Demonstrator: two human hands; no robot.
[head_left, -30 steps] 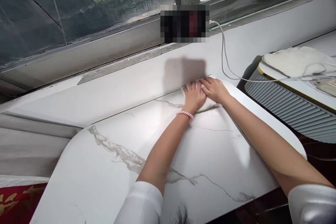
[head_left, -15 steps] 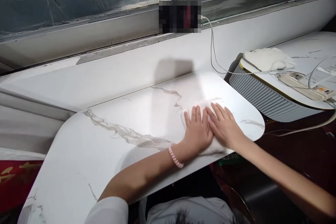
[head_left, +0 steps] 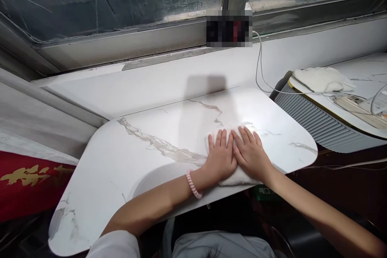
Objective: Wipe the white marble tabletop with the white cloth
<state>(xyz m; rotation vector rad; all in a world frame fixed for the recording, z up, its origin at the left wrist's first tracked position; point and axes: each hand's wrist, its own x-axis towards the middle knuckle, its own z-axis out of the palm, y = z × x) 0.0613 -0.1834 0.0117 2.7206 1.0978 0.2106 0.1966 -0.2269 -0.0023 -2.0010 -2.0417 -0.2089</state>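
A white cloth [head_left: 237, 178] lies on the white marble-patterned tabletop [head_left: 163, 129], close to its front edge. Flat on top of it rests my left hand [head_left: 220, 157], fingers stretched out and a pink coiled band [head_left: 193, 185] around the wrist. My right hand [head_left: 250, 155] presses down beside it, also flat with fingers extended. The two hands touch or nearly touch at the thumbs. Much of the cloth is hidden under the palms; parts of it show below the hands and by the left fingertips.
A blurred-out device [head_left: 229, 29] with a white cable [head_left: 260, 60] stands on the window ledge. To the right, a ribbed-sided second table [head_left: 320, 117] carries another white cloth [head_left: 325, 80] and a power strip [head_left: 359, 109]. A red cloth with gold marks [head_left: 33, 181] hangs at left.
Both hands have slid left across the tabletop with the cloth, staying flat. More of the cloth shows now. The camera view has shifted a little to the left.
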